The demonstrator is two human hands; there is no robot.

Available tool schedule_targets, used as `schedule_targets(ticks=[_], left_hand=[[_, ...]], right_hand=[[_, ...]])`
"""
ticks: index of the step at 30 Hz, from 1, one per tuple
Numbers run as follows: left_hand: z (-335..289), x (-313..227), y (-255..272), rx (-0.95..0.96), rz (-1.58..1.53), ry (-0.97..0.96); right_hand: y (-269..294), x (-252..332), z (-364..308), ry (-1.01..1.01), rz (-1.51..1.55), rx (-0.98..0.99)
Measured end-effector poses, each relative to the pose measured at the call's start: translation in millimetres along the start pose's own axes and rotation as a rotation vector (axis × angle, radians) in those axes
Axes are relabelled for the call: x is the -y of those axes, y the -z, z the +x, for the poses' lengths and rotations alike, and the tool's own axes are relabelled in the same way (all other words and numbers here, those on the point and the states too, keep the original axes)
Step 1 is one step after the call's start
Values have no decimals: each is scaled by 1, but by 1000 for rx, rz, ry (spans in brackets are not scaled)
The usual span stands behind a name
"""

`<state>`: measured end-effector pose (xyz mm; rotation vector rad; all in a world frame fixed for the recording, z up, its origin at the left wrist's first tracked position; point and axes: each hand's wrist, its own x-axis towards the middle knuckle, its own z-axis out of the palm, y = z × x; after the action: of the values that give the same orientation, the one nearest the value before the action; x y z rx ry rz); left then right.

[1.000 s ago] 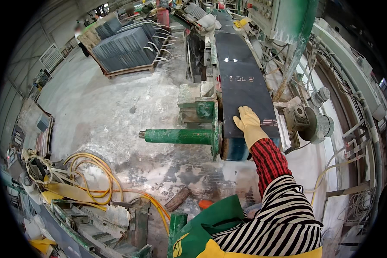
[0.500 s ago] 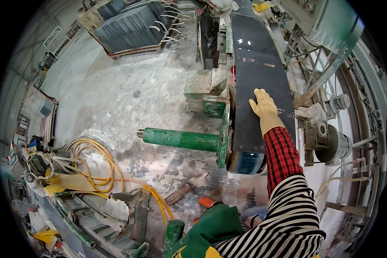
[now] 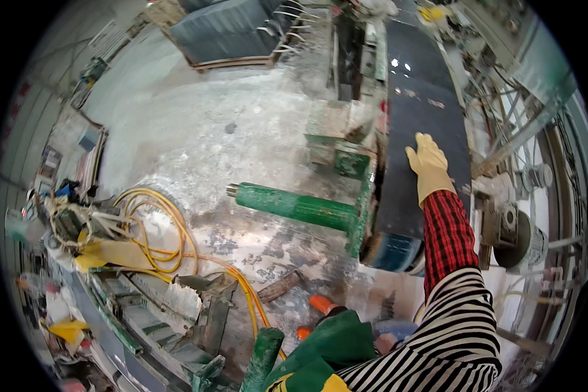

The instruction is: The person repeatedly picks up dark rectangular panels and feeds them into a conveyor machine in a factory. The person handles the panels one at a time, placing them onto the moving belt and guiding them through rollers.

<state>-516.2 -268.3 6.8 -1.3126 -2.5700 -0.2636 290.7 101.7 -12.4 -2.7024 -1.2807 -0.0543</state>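
A worker's gloved right hand [image 3: 430, 166], fingers spread flat and gripping nothing, has slid farther toward twelve o'clock along the dark stone slab [image 3: 419, 117] lying on the machine bed, apparently feeding it onward; the left hand is unseen.

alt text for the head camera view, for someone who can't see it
A person's right hand in a yellow glove lies flat on a dark stone slab on a machine's conveyor, the red plaid sleeve stretched forward. A green roller arm sticks out to the left over a wet, dusty floor, with coiled yellow hose nearby.
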Motion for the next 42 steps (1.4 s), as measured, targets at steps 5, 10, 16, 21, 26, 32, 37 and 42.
schedule_targets(ticks=[5, 10, 16, 21, 26, 32, 37, 42], left_hand=[[-8, 35, 11, -42, -24, 125], [-35, 74, 19, -43, -42, 264], [-72, 113, 16, -19, -65, 382], [-83, 112, 26, -214, -16, 287], [-84, 156, 16, -107, 463, 405], [-84, 193, 12, -124, 453, 454], [-98, 206, -18, -256, 445, 496], [-95, 203, -10, -213, 412, 517]], right_hand=[[14, 40, -36, -91, 75, -46], [-19, 11, -76, 101, 39, -22], [-30, 15, -123, 74, -15, 40], [10, 53, -171, 47, 7, 134], [-16, 52, -210, 91, 9, 73], [-25, 76, -243, 132, 61, 135], [-36, 129, -301, 403, 340, -189], [-66, 209, -355, 457, 273, 251]])
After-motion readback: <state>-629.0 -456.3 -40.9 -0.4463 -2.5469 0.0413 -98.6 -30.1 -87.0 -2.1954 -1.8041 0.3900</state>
